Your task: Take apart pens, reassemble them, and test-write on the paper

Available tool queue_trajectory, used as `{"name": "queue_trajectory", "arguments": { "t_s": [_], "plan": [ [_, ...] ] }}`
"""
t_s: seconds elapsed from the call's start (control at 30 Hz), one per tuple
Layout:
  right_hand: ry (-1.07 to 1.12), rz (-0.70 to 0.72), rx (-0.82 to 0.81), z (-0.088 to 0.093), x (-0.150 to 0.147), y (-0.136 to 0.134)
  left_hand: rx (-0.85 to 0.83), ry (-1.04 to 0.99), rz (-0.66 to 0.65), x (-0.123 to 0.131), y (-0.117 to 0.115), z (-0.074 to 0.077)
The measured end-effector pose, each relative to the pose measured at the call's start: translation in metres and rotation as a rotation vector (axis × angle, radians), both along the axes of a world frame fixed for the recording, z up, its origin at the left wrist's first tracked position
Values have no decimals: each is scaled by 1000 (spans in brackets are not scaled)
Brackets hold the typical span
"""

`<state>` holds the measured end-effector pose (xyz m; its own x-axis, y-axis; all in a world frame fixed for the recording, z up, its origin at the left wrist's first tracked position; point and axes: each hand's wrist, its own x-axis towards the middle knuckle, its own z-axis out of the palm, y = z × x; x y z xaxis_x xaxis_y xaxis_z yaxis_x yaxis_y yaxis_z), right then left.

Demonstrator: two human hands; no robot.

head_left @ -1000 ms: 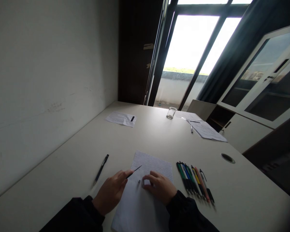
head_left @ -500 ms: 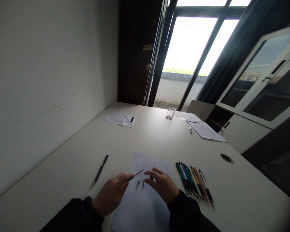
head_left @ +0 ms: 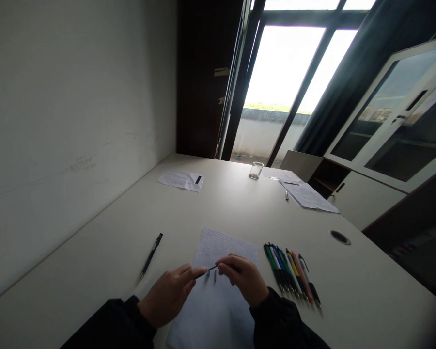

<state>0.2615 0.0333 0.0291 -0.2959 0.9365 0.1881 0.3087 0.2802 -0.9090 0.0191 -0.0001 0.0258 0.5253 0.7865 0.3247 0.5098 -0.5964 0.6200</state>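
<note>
Over the lined paper, hold the thin dark rod steady, pinched in the left hand. Guide its tip with the right hand, curled close — cannot tell whether gripping. Avoid disturbing the small loose pieces below.

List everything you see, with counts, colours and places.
table: one, white, centre
near paper: count unclear, white, near side
small parts: two, greyish, on near paper
thin stick: one, dark, over near paper
pen row: several, mixed, right side
black pen: one, black, left side
far papers: several, white, far corners
far pen: one, greyish, by far papers
glass: one, clear, far end
hole: one, dark, table's right
wall: one, white, left
panel: one, dark, beside window
window: one, bright, ahead
curtain: one, dark, by window
cabinet: one, white, right
left hand: one, dark sleeve, holding stick
right hand: one, dark sleeve, at stick tip
</note>
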Motion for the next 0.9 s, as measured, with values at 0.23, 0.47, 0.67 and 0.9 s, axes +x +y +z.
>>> {"name": "queue_trajectory", "arguments": {
  "t_s": [0.23,0.47,0.67,0.9],
  "plan": [
    [97,-90,-39,8,17,3,-22,21,11,-1,0,0],
    [201,-312,31,5,45,-4,-18,4,17,-1,0,-3],
    [-67,-231,364,-1,60,-25,-1,-22,56,-2,1,-6],
    [-570,106,751,-5,46,-50,-7,-34,66,-1,3,-6]
  ]
}}
